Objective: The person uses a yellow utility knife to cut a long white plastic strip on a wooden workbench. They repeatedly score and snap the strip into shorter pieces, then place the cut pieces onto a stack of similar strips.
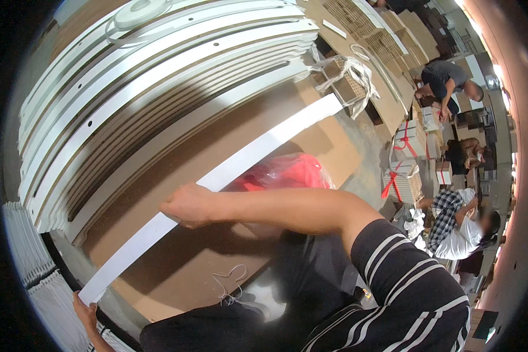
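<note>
A long white strip (pixel 258 149) runs slanted from lower left to upper right over a brown cardboard sheet (pixel 176 258). My right hand (pixel 188 205) is closed on the strip near its middle, the arm coming in from the right in a striped sleeve. My left hand (pixel 85 311) grips the strip's lower left end at the frame's bottom edge. A red plastic bag (pixel 293 172) lies just behind the strip, beside my right forearm.
A tall stack of white-edged boards (pixel 146 76) fills the upper left. More white sheets (pixel 35 264) stand at the left edge. A loose white string (pixel 232 284) lies on the cardboard. Other people sit and bend among ribbon-tied boxes (pixel 410 141) at the right.
</note>
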The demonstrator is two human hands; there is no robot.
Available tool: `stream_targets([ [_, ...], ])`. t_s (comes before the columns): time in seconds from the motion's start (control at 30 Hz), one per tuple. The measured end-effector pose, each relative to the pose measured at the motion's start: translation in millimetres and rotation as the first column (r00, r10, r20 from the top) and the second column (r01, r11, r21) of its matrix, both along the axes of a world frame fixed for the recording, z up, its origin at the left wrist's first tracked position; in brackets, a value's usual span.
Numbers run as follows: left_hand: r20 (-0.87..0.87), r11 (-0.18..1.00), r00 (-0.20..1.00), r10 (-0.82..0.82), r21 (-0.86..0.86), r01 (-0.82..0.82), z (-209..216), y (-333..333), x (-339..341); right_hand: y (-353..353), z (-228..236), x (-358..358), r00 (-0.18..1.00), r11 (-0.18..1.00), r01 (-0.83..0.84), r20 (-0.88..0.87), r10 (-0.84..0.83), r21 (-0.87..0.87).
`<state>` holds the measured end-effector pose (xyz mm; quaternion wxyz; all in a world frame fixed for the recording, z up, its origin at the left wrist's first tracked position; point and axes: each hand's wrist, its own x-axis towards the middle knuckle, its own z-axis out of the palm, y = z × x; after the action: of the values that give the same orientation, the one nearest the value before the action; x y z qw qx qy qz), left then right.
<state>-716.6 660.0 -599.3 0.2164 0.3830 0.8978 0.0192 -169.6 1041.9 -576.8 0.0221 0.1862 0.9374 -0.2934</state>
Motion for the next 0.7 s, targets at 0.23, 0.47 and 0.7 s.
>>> stream_targets([
  [0.23, -0.026, 0.998, 0.999, 0.019, 0.067, -0.017, 8, 7, 9, 5, 3, -3, 1.0, 1.0, 0.005, 0.007, -0.005, -0.011],
  [0.47, -0.282, 0.997, 0.96, 0.01, 0.08, 0.013, 33, 17, 56, 25, 9, -4, 0.976, 0.989, 0.143, -0.164, -0.146, -0.033],
  [0.7, 0.203, 0.887, 0.975, -0.094, 0.462, -0.011, 136, -7, 267, 135, -34, -6, 0.884, 0.864, 0.329, 0.196, -0.424, 0.382],
])
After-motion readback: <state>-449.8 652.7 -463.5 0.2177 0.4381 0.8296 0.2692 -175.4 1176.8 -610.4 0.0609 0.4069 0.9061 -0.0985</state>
